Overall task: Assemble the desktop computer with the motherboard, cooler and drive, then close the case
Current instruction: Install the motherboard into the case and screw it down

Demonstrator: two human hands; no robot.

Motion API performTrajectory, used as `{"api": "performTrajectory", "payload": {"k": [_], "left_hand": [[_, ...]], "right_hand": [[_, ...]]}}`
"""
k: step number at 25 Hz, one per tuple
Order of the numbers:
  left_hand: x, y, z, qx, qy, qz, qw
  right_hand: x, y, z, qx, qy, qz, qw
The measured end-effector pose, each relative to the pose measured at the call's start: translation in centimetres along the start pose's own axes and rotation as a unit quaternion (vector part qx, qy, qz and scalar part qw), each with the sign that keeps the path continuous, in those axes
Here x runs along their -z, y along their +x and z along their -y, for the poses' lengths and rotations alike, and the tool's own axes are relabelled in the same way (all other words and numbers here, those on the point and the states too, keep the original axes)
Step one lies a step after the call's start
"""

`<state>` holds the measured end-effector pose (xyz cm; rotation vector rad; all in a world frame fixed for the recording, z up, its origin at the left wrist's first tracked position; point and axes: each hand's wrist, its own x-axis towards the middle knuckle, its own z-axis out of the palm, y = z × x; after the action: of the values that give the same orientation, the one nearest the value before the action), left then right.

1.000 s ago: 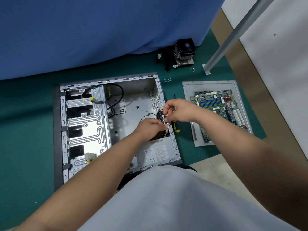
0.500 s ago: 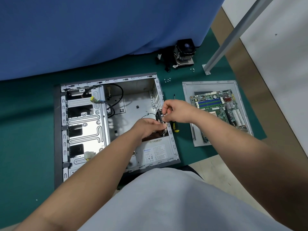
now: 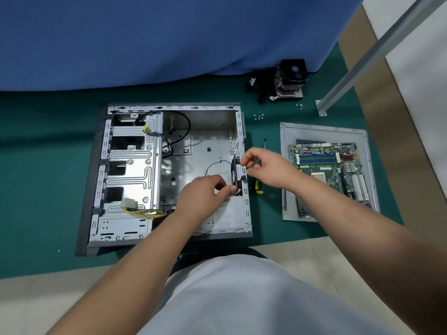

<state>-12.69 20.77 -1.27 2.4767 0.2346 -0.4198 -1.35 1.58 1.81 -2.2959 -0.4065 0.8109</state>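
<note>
Surface: You work on a green mat (image 3: 48, 189) laid over a pale floor (image 3: 48, 305); the mat's near edge runs across in front of your lap.
Room: A blue cloth (image 3: 145, 39) hangs along the far side, its hem meeting the mat. A grey metal post (image 3: 377, 54) slants up from a foot plate at the mat's far right. A brown strip and a white surface lie beyond the mat on the right.
Case: The open computer case (image 3: 169, 107) lies flat on the mat, drive cage on its left, bare floor panel in the middle, power supply (image 3: 222, 216) in the near right corner.
Rear fan: A black fan (image 3: 235, 174) stands on edge against the inside of the case's right wall.
Left hand: Your left hand (image 3: 203, 197) reaches inside the case, fingertips pinched against the fan's near lower corner.
Right hand: Your right hand (image 3: 266, 168) sits outside the right wall, fingers curled, thumb and forefinger nipping at the wall's rim beside the fan. Whether they hold a screw, you cannot tell from this view.
Motherboard: The motherboard (image 3: 326, 175) rests on the grey side panel (image 3: 285, 141), right of the case and apart from it.
Cooler: The cooler (image 3: 291, 78) stands at the far edge by the cloth, black cables beside it.
Screwdriver: A screwdriver (image 3: 258, 187) with a yellow and green handle lies between case and panel, partly under your right hand.
Screws: Small loose screws (image 3: 258, 116) lie on the mat near the case's far right corner.
</note>
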Motion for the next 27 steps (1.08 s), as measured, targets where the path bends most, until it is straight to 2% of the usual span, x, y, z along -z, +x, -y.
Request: {"api": "performTrajectory", "payload": {"k": [4, 7, 10, 13, 18, 27], "left_hand": [[1.9, -0.8, 2.6, -0.061, 0.079, -0.164, 0.981], [4.3, -0.9, 5.9, 0.000, 0.133, -0.233, 0.963], [6.1, -0.5, 8.7, 0.065, 0.158, -0.193, 0.966], [6.3, 0.7, 9.6, 0.072, 0.155, -0.127, 0.977], [6.0, 1.7, 9.6, 0.074, 0.164, -0.096, 0.979], [11.0, 4.6, 11.6, 0.001, 0.204, -0.046, 0.978]], "right_hand": [[0.2, 0.4, 0.2, 0.018, -0.030, -0.063, 0.997], [0.5, 1.9, 1.5, 0.063, -0.083, -0.109, 0.989], [0.1, 4.2, 3.2, 0.043, -0.170, -0.081, 0.981], [-1.0, 6.3, 4.1, -0.003, -0.264, -0.047, 0.963], [-1.2, 6.7, 4.3, -0.041, -0.364, -0.065, 0.928], [-3.4, 4.3, 5.3, -0.051, -0.366, -0.097, 0.924]]}}
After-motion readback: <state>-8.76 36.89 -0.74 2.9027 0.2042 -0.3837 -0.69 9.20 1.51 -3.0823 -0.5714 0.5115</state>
